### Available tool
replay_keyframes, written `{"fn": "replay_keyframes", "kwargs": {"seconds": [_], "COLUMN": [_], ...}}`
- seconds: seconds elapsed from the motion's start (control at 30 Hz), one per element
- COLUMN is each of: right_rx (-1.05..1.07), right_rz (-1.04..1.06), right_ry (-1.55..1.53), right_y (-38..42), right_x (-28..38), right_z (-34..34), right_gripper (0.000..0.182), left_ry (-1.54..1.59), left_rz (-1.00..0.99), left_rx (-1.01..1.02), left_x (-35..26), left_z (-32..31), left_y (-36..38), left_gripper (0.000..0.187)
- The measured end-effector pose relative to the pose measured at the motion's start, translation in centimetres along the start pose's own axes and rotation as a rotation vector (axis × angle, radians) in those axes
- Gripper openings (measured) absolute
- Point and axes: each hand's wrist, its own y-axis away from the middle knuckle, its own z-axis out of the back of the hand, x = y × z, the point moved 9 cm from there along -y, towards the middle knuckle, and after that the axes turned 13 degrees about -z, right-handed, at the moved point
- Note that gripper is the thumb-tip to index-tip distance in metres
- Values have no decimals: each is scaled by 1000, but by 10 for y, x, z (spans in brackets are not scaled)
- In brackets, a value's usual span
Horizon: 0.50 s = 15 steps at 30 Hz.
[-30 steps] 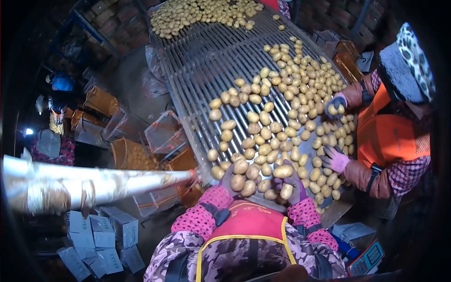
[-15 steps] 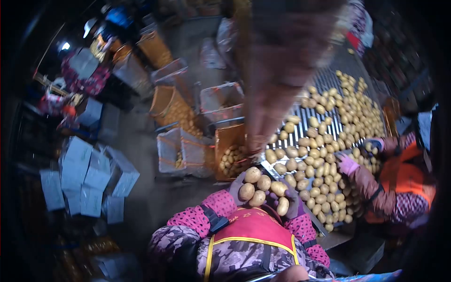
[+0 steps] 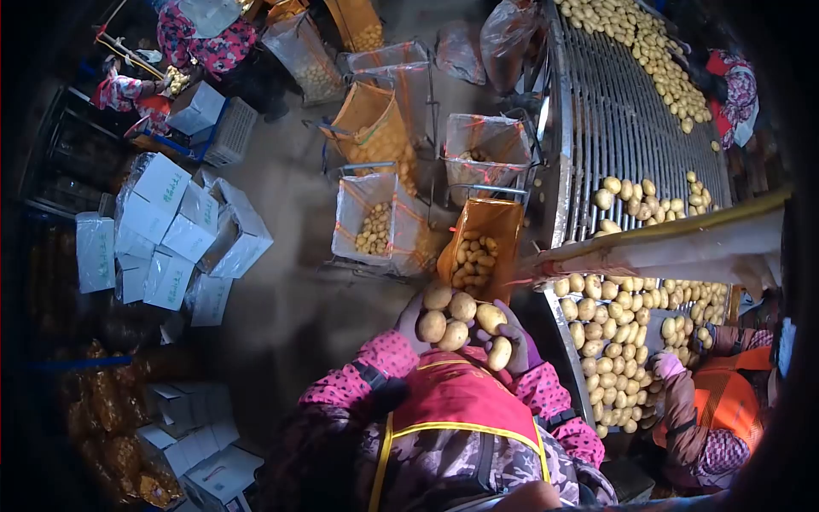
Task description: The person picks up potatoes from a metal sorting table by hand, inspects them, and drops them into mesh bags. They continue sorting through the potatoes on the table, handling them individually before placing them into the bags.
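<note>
Several potatoes (image 3: 453,317) are cradled in front of my red apron (image 3: 456,397). My left hand (image 3: 411,324), in a purple glove, is curled round the outer side of the larger group. On the other side my right hand (image 3: 518,340), also gloved, holds two more potatoes (image 3: 492,318), one lying below the other. Just beyond my hands stands an orange-lined bag (image 3: 502,226) with potatoes at its bottom. The sorting rack (image 3: 577,136) with many potatoes is to my right.
A pole wrapped in plastic (image 3: 674,253) crosses the rack. A co-worker in an orange vest (image 3: 725,397) works at right. White boxes (image 3: 159,200) are stacked at left. Lined bags of potatoes (image 3: 365,213) stand ahead; other people are at the upper left and upper right.
The view has turned leftward, and the wrapped pole now lies across the rack instead of hanging down the middle. Both my hands still hold the potatoes.
</note>
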Motion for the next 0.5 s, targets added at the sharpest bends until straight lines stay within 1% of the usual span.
{"fn": "replay_keyframes", "kwargs": {"seconds": [0.07,0.13,0.2,0.27,0.3,0.37,0.4,0.43,0.47,0.5], "right_rx": [-13,-37,-28,-3,19,51,60,69,70,72], "right_rz": [2,1,11,29,41,66,80,93,102,108], "right_ry": [-52,-92,-103,-117,-124,-139,-146,-152,-153,-151], "right_y": [-7,-7,-6,-6,-8,-11,-12,-12,-13,-15], "right_x": [1,3,6,9,10,13,15,19,22,25], "right_z": [-2,-1,-1,1,4,8,9,9,8,7], "right_gripper": [81,81,84,87,89,92,94,95,91,87], "left_ry": [-14,-71,-103,-101,-90,-136,-194,-174,-154,-53], "left_rz": [36,162,264,281,259,267,297,306,315,300], "left_rx": [-59,-142,-250,-247,-178,-156,-201,-169,-137,-31], "left_x": [-4,-6,-3,3,6,6,3,6,9,18], "left_z": [7,13,1,6,27,55,68,64,61,49], "left_y": [-13,-24,-31,-37,-43,-48,-48,-51,-54,-57], "left_gripper": [27,30,32,33,34,37,38,40,41,42]}}
